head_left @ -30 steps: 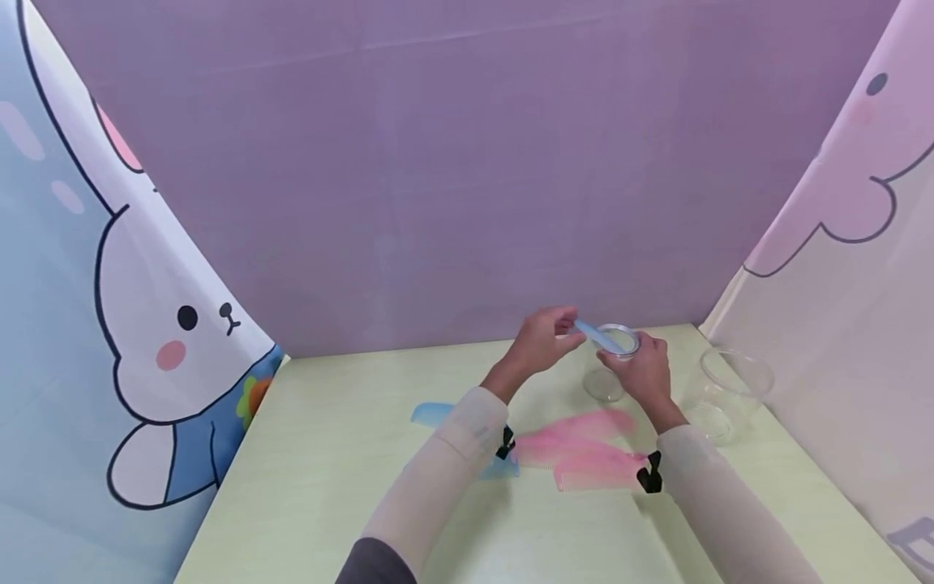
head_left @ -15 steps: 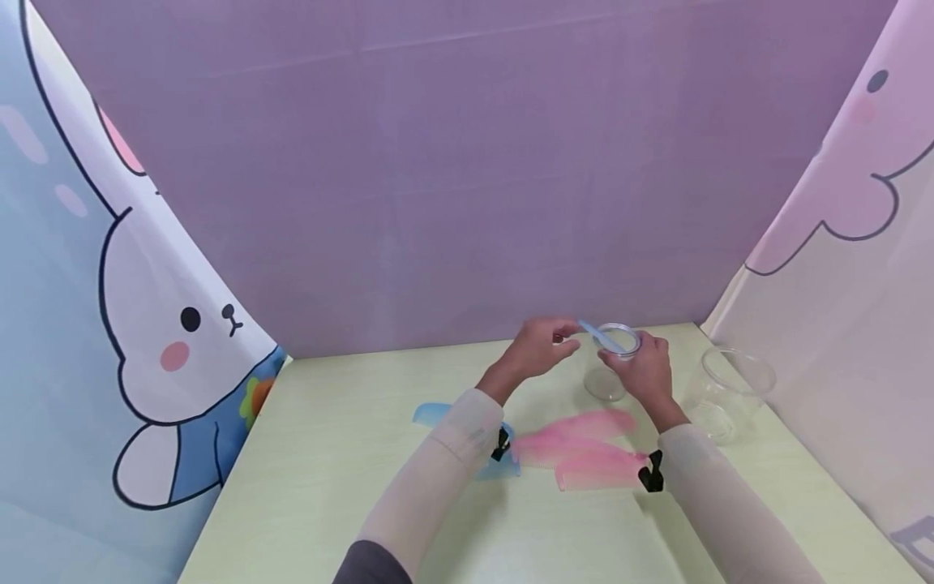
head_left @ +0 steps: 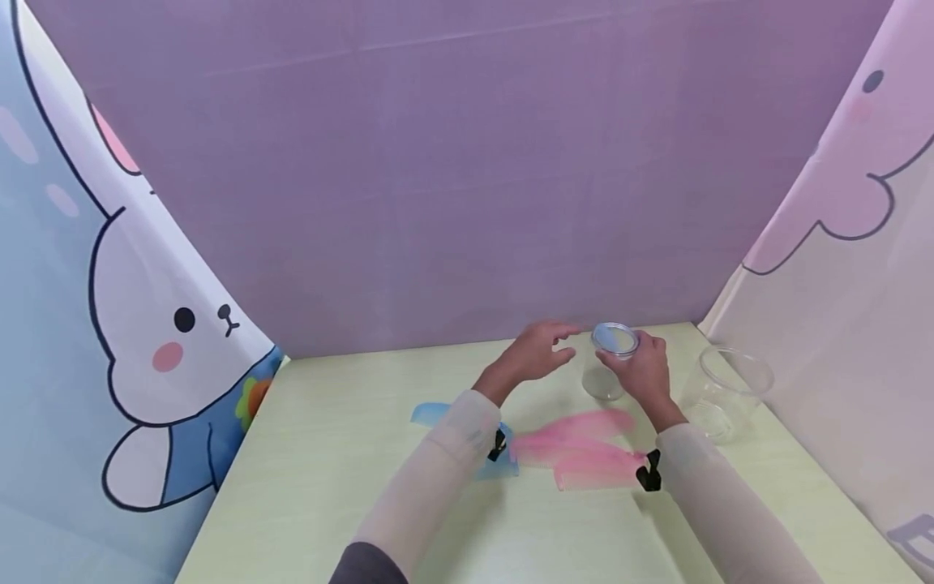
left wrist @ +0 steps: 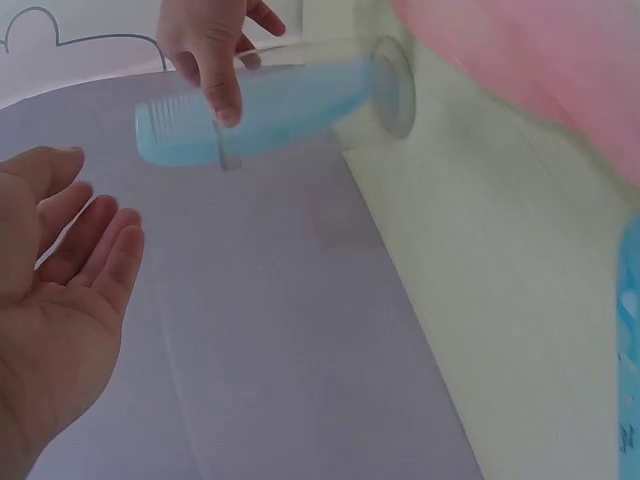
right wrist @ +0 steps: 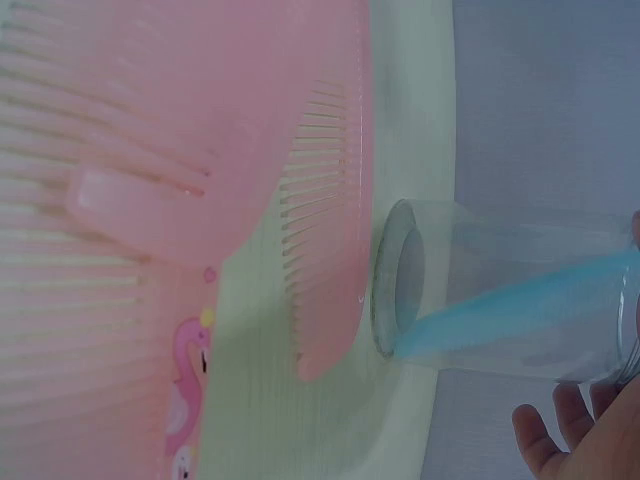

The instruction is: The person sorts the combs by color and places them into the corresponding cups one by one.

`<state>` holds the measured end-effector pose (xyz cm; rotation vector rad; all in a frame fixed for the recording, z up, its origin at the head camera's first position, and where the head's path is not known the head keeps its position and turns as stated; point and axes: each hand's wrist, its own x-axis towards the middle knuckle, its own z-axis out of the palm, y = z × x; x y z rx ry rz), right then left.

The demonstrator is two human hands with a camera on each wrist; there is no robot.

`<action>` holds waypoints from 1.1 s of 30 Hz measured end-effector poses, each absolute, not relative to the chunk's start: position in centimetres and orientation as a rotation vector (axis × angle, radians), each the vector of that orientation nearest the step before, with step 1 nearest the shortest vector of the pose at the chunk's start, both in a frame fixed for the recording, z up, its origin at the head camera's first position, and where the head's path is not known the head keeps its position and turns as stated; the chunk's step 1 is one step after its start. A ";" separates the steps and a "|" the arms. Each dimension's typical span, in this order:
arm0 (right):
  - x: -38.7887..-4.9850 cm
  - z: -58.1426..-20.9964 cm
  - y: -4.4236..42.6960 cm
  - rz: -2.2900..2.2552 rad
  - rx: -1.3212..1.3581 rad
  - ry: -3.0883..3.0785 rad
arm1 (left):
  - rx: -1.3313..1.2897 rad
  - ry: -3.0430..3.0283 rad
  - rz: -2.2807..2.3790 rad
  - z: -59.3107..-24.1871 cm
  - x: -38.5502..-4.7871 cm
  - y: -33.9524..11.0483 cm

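A clear plastic jar (head_left: pixel 602 383) stands upright near the table's back edge. My right hand (head_left: pixel 645 371) grips it near the rim. Inside leans a light-blue comb (left wrist: pixel 275 112), its toothed end sticking out past the rim and its other end near the bottom in the right wrist view. Just left of the jar, my left hand (head_left: pixel 535 352) hovers with fingers apart, holding nothing. Pink combs (head_left: pixel 591 446) lie overlapping on the table in front of the jar. Blue combs (head_left: pixel 430 413) lie left of them, partly hidden by my left sleeve.
A second, wider clear container (head_left: pixel 730 393) stands to the right of my right hand. The pale table (head_left: pixel 306 487) meets a purple backdrop (head_left: pixel 438 203) behind, with printed cloth walls at both sides.
My left hand has let go of the blue comb and drawn slightly left. The comb has gone from slanting across the rim to sitting down in the jar. My right hand keeps its place.
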<state>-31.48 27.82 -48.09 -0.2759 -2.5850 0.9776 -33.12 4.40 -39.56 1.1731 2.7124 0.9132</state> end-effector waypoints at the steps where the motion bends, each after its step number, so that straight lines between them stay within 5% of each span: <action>1: -31.5 -48.1 27.9 0.978 -0.271 -2.582 | 1.174 2.720 0.883 -39.7 -33.2 4.1; 33: -32.2 -48.6 28.2 0.985 -0.254 -2.561 | 0.687 2.823 0.732 -46.2 -33.3 -11.0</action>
